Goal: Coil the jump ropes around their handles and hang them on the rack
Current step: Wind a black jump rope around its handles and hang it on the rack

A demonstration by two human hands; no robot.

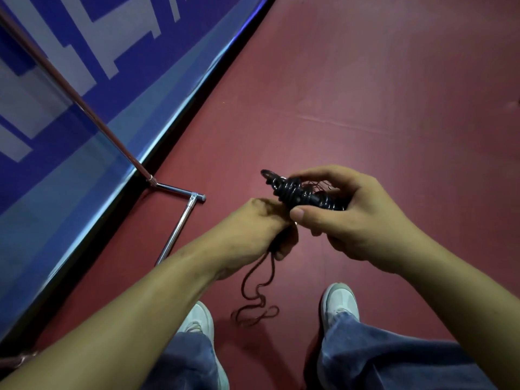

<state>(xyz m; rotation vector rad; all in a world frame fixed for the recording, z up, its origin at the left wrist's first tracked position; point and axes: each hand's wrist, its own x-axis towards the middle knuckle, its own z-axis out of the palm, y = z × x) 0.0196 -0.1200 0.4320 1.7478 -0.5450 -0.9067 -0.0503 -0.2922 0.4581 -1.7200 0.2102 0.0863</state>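
Note:
My right hand (363, 218) grips the black jump rope handles (304, 194), held level in front of me with dark rope wound round them in several turns. A small loop sticks out at the handles' left end. My left hand (259, 229) sits just below and left of the handles and grips the loose dark rope (257, 285). That rope hangs down from my left fist and lies in a few slack curls on the red floor between my shoes. The metal rack (180, 229) stands to the left, with its chrome base bars on the floor and a slanted pole rising toward the upper left.
A blue and white banner wall (84, 108) runs diagonally along the left side, behind the rack. Red sports floor (365, 94) spreads to the right and ahead. My white shoes (339, 302) and jeans show at the bottom.

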